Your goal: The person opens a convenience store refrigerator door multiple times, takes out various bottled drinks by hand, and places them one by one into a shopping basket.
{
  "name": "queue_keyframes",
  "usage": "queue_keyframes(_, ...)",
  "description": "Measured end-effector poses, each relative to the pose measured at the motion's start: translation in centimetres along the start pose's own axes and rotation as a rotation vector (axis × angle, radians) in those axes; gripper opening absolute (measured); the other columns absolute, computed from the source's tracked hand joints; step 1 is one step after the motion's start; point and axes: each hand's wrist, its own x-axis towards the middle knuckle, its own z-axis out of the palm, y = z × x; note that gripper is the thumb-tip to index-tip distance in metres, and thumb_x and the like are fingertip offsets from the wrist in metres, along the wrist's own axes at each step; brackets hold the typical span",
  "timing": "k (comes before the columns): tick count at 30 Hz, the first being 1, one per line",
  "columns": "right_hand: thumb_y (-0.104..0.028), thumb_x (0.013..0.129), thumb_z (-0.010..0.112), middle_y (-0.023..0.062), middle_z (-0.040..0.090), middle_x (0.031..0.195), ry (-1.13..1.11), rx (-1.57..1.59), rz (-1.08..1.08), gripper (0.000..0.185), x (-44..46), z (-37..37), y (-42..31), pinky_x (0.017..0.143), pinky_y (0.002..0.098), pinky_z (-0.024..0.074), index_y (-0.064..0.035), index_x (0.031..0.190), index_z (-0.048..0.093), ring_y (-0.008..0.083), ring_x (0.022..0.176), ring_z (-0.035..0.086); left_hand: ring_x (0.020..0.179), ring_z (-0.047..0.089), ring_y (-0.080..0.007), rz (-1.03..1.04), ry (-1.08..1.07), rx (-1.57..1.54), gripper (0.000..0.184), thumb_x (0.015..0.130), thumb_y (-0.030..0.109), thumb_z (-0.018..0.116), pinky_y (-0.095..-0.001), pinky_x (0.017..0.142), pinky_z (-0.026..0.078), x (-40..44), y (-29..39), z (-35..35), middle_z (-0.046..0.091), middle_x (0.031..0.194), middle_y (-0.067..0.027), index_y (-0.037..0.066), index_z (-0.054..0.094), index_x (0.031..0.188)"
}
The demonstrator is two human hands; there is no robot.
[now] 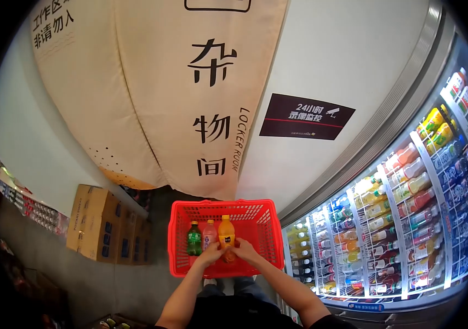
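Observation:
A red plastic shopping basket [265, 219] is in front of my body, with three bottles inside along its left and middle. The orange juice bottle [226, 229], with a yellow cap, stands in the middle. My right hand [243, 250] closes round its lower right side. My left hand [212, 254] is at its lower left, with fingertips closed against it. Just left of it is a pink drink bottle [209, 233], its lower part hidden behind my left hand. Farther left is a green soda bottle [194, 240] with a dark cap, touched by neither hand.
On the right, a lit drinks cooler [376, 219] holds rows of bottles. A beige fabric curtain [173, 98] hangs ahead, beside a white wall with a dark sign [307, 117]. Cardboard boxes [94, 225] stand on the grey floor [154, 236] to the left.

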Motion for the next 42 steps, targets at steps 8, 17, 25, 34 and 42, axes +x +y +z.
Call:
queue_keyframes(8,-0.038,0.078,0.072,0.0218,0.067,0.111,-0.144,0.016,0.248,0.055,2.6,1.9,0.9,0.087,0.0402,0.0524,-0.0002,0.117,0.062,0.0331,0.104,0.066,0.087,0.065,-0.0220,-0.109,0.017,0.112,0.033,0.086,0.015,0.062,-0.0347,0.075,0.052,2.2,-2.6,0.3,0.069,0.097,-0.0141,-0.004,0.063,0.114)
queue_keyframes(17,-0.038,0.082,0.073,0.0196,0.068,0.112,-0.206,-0.148,0.289,0.052,4.3,4.0,3.1,0.090,0.0414,0.0524,-0.0019,0.117,0.064,0.0333,0.107,0.065,0.101,0.065,-0.0309,-0.248,-0.075,0.271,0.038,0.084,0.016,0.061,-0.0378,0.085,0.051,2.1,-2.3,0.3,0.068,0.107,-0.0186,-0.001,0.063,0.118)
queue_keyframes(25,-0.037,0.079,0.071,0.0240,0.067,0.110,-0.219,-0.133,0.247,0.052,4.8,4.3,2.7,0.090,0.0440,0.0518,-0.0009,0.116,0.063,0.0368,0.107,0.065,0.102,0.064,-0.0310,-0.234,-0.065,0.371,0.033,0.089,0.018,0.056,-0.0367,0.087,0.049,2.3,-4.0,-1.0,0.067,0.113,-0.0193,0.000,0.064,0.115)
queue_keyframes(34,-0.044,0.081,0.068,0.0254,0.067,0.111,-0.185,-0.268,0.200,0.054,5.7,5.3,3.6,0.090,0.0455,0.0516,-0.0008,0.113,0.064,0.0397,0.106,0.064,0.102,0.064,-0.0400,-0.090,-0.038,0.504,0.032,0.086,0.022,0.055,-0.0447,0.088,0.051,1.5,-3.6,-2.7,0.066,0.107,-0.0256,0.002,0.069,0.107)
queue_keyframes(42,-0.050,0.083,0.065,0.0279,0.066,0.110,-0.093,-0.288,0.170,0.060,5.7,6.1,3.6,0.090,0.0468,0.0521,0.0020,0.112,0.062,0.0415,0.106,0.064,0.099,0.066,-0.0392,-0.045,-0.109,0.557,0.035,0.085,0.024,0.054,-0.0451,0.085,0.052,0.3,-3.8,-3.9,0.068,0.105,-0.0241,0.005,0.065,0.113)
